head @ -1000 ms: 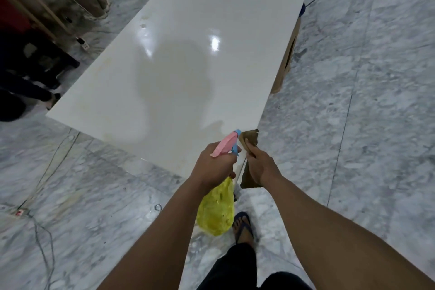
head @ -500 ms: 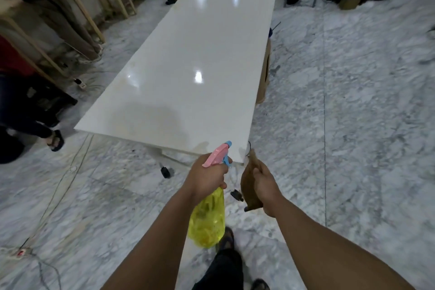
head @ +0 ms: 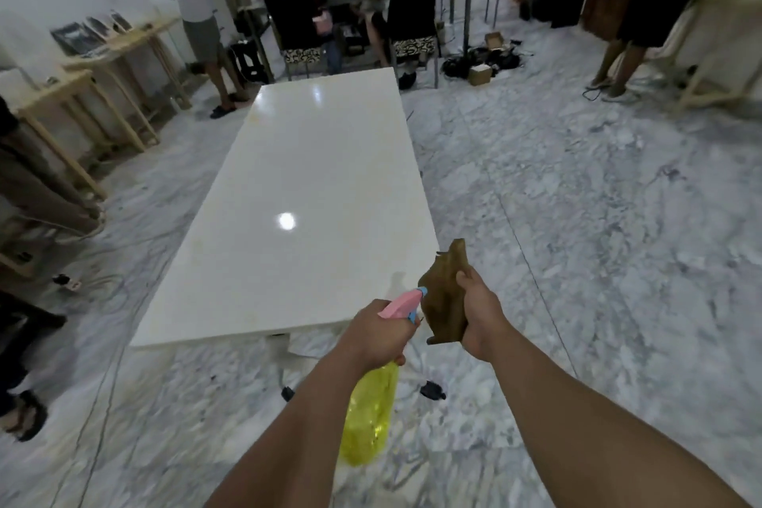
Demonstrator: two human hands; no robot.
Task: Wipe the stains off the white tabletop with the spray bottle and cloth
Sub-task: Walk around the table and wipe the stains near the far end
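Note:
The long white tabletop (head: 313,186) stretches away from me, glossy, with faint yellowish marks near its left edge. My left hand (head: 377,336) grips the neck of a yellow spray bottle (head: 369,417) with a pink and blue trigger head, held just off the table's near right corner. My right hand (head: 480,318) holds a crumpled brown cloth (head: 445,293) upright beside the bottle's nozzle. Both hands are in the air, in front of the table's near edge and not touching it.
Marble floor (head: 577,239) surrounds the table. Wooden racks (head: 82,103) and a standing person (head: 198,12) are at the left, seated people on chairs (head: 408,16) beyond the far end, and another person (head: 631,33) at the back right. Cables lie on the floor at the left.
The view has pulled back and tilted up, so the table looks farther and the room shows. Both hands keep the bottle and cloth; the cloth is raised higher.

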